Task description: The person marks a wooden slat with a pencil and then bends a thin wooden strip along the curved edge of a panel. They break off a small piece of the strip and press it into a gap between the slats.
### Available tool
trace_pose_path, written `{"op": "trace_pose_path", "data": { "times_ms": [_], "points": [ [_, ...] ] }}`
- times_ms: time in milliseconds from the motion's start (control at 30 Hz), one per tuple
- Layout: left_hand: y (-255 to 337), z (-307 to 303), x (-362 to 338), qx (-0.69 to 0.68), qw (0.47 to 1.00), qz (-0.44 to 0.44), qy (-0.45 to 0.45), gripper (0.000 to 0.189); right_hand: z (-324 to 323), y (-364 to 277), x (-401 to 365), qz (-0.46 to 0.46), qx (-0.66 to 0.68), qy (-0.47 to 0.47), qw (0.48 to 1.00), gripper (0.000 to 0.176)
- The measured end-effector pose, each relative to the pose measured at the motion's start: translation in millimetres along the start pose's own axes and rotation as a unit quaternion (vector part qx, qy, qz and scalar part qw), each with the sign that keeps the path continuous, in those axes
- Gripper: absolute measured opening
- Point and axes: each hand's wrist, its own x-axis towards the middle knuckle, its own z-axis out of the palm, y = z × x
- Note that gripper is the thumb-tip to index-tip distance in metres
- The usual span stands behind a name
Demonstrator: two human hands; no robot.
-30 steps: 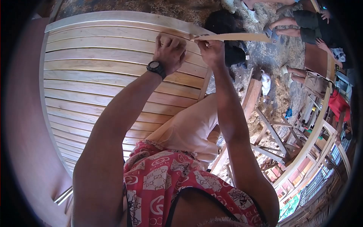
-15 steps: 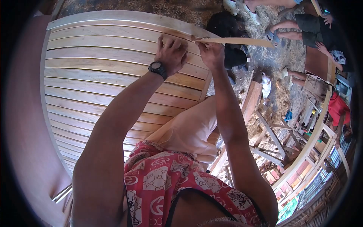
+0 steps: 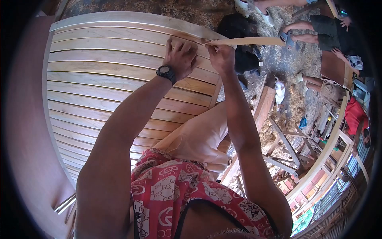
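A slatted wooden panel [image 3: 131, 81] with a curved top rail lies in front of me. My left hand [image 3: 181, 59], with a black watch on its wrist, rests on the upper slats with its fingers bent and apart; its palm side is hidden. To its right, my right hand [image 3: 223, 57] is closed in a pinch around the end of a thin, flat wooden strip [image 3: 254, 41]. This strip reaches out to the right past the panel's edge. Its near end meets the top rail close to my fingertips.
My knee [image 3: 203, 131] is against the panel's lower right. Wooden frames [image 3: 286, 145] and a plank [image 3: 264, 104] stand to the right. Shavings cover the floor [image 3: 286, 59]. Other people's legs [image 3: 302, 32] show at upper right, and a person in a red top [image 3: 355, 115] at far right.
My right hand and the strip have shifted very slightly left. My left hand stays in place. The person in red has moved a little.
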Motion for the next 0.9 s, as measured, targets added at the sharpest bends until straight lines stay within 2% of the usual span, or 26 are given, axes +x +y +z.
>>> {"op": "trace_pose_path", "data": {
  "times_ms": [100,200,600,900],
  "points": [
    [1.0,-1.1,0.6,0.001,1.000,-0.003,-0.003,0.028,-1.2,-0.1,0.9,-0.008,-0.006,0.002,1.000,0.011],
    [1.4,-1.4,0.6,-0.002,1.000,-0.004,-0.003,0.028,-2.4,-2.2,1.0,0.024,-0.008,-0.011,1.000,0.011],
    [-0.3,1.8,-0.3,0.000,1.000,0.008,0.021,0.028,-0.7,1.5,0.9,-0.013,-0.026,0.010,1.000,0.012],
    [0.7,0.4,-0.7,0.004,1.000,-0.002,-0.003,0.030,-0.7,0.4,0.7,0.031,-0.035,-0.005,0.999,0.012]
  ]
}}
